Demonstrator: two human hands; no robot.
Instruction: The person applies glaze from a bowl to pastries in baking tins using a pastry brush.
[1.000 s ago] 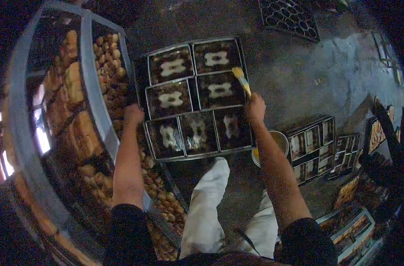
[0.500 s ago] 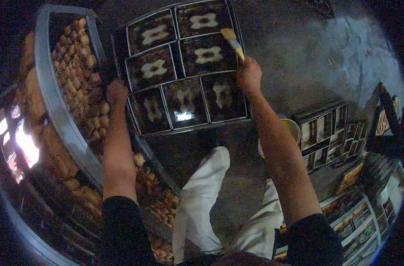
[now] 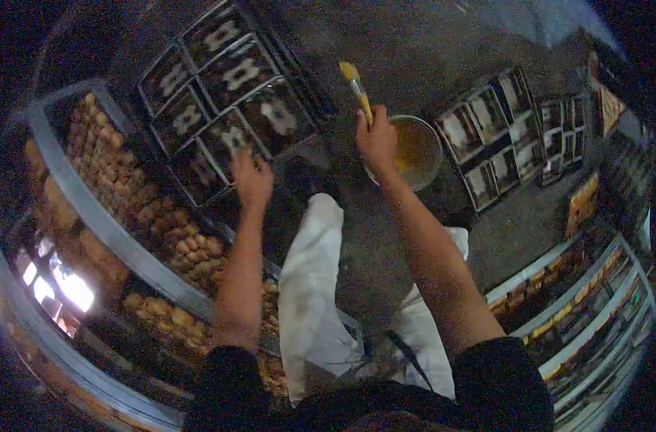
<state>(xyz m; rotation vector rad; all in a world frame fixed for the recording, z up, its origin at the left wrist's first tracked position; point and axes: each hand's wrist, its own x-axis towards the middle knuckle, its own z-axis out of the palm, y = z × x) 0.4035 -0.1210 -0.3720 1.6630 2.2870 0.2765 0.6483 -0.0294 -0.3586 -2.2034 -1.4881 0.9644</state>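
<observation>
My right hand (image 3: 378, 144) is wrapped round the handle of a pastry brush (image 3: 358, 90), whose pale bristles point up and away from me. Just beside that hand stands a round bucket (image 3: 434, 169) with yellowish liquid inside; the hand overlaps its left rim. My left hand (image 3: 252, 178) hovers at the near side of a set of dark rectangular baking pans (image 3: 274, 119), its fingers apart and nothing in them. Pale patches mark the bottoms of these joined pans, and more pans show stacked beneath.
On the left, a metal-framed rack (image 3: 90, 191) holds rows of small browned bread rolls (image 3: 112, 158). More pan sets (image 3: 497, 129) lie on the floor (image 3: 375, 245) to the right of the bucket. Another loaded rack (image 3: 558, 302) stands at lower right.
The brush in my right hand has left the pans and is now beside the bucket. My left hand has come off the pans' left edge to their near side. The view has turned rightward.
</observation>
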